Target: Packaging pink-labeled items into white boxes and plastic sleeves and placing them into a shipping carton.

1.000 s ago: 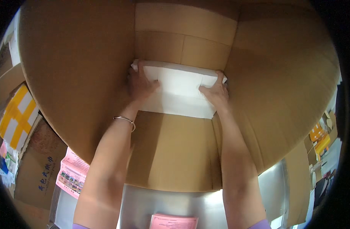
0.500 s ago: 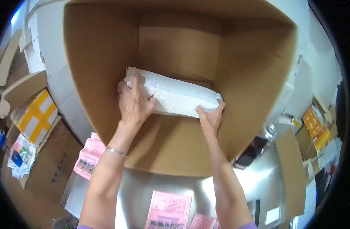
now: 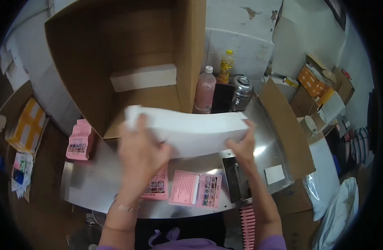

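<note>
A long white stack of thin, layered sheets (image 3: 195,132) hangs crosswise above the metal table, in front of the open cardboard box (image 3: 76,62). My left hand (image 3: 142,156), blurred by motion, is closed on its left end with the thumb at the near side. At the other end my right hand (image 3: 243,146) grips it between thumb and fingers. Inside the box, a second white block (image 3: 145,78) lies on the bottom against the back wall. Pink printed packs (image 3: 195,188) lie on the table below my hands, partly covered by my left wrist.
Right of the box stand a bottle of pink liquid (image 3: 205,89), a yellow-capped bottle (image 3: 226,66) and a metal kettle (image 3: 242,91). A black tray (image 3: 236,179) sits by my right forearm. A cardboard flap (image 3: 287,129) rises along the table's right edge.
Both hands have drawn the white stack out of the box toward me, over the table. My view has swung right, showing the bottles and the white block inside the box.
</note>
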`<state>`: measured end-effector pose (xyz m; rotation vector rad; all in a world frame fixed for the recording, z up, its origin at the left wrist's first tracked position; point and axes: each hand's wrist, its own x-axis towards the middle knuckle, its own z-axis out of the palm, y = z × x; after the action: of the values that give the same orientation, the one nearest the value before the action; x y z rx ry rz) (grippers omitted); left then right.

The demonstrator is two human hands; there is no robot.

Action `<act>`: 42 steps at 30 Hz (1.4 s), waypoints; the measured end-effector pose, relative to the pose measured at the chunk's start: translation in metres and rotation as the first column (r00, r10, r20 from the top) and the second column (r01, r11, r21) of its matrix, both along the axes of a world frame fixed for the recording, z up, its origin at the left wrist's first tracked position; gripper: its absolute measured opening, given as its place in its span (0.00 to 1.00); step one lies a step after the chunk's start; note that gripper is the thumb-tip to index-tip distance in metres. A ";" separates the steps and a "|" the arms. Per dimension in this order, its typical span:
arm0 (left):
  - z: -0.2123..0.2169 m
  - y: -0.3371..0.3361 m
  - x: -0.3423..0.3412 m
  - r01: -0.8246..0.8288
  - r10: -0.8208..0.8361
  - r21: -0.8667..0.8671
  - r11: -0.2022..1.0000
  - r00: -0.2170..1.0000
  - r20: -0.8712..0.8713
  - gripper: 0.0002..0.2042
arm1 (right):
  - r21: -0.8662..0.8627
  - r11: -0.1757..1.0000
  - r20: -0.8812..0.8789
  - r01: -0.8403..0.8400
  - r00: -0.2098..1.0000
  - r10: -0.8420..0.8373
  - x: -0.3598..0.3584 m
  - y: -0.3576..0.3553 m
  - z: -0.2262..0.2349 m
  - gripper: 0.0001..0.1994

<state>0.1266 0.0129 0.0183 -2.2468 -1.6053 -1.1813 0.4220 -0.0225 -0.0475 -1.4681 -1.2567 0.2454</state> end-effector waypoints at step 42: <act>-0.086 0.071 0.060 0.346 -0.134 -0.697 0.628 0.931 0.341 0.46 | 0.001 0.994 0.436 0.110 0.895 -0.099 0.005 -0.015 -0.072 0.34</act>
<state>0.1870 0.0835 -0.0681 -2.9919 -2.2806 -0.9927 0.4271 -0.0377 -0.1193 -1.6627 -1.5246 -0.1541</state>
